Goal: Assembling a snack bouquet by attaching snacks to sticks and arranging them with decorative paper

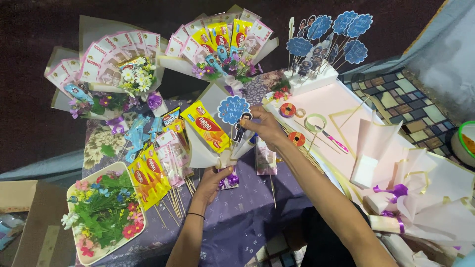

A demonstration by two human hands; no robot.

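Head view: I see a snack bouquet being assembled.
Left hand: clamped round its stem.
Right hand: pinching blue topper just above.
Next, I judge: seat topper stick among the snacks.

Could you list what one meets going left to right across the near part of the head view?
Tray of artificial flowers → yellow snack packets on sticks → left hand gripping the small bouquet → right hand → white foam block → purple ribbon.
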